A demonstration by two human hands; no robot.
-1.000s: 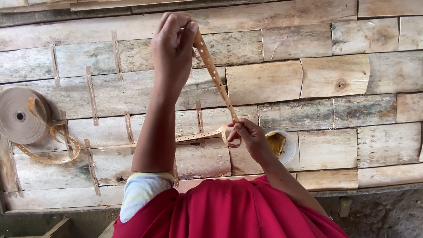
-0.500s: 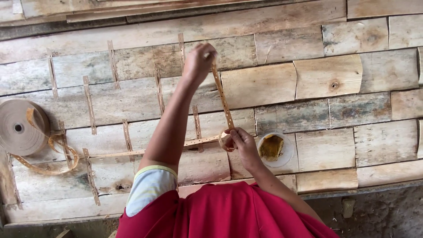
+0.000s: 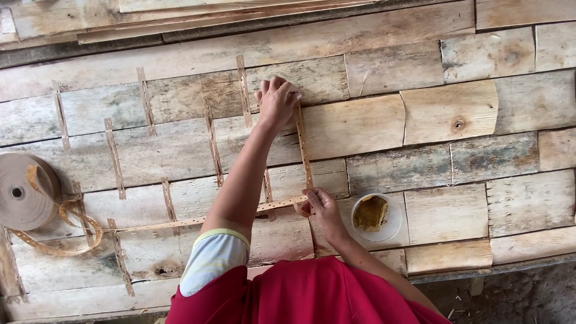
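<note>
Wooden veneer sheets (image 3: 372, 126) on desk, many seams taped; left hand (image 3: 277, 101) flat, pressing tape strip (image 3: 303, 150) top, right hand (image 3: 318, 205) pinching bottom; 3 o'clock seams bare; roll (image 3: 23, 192) at 9.

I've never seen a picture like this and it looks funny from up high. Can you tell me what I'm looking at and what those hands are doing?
The camera sits on a person's head and looks down, so you see their own arms and red clothes from above. In front of them lies a big sheet of flat wood pieces laid side by side. Short strips of brown tape with little holes run across the joins between the pieces.

The left hand presses the top end of a tape strip flat on the wood. The right hand pinches the same strip lower down, where it bends and runs off to the left to a big tape roll at the edge.

Next to the right hand stands a small round bowl with something yellow-brown inside. I cannot tell what it is.
</note>
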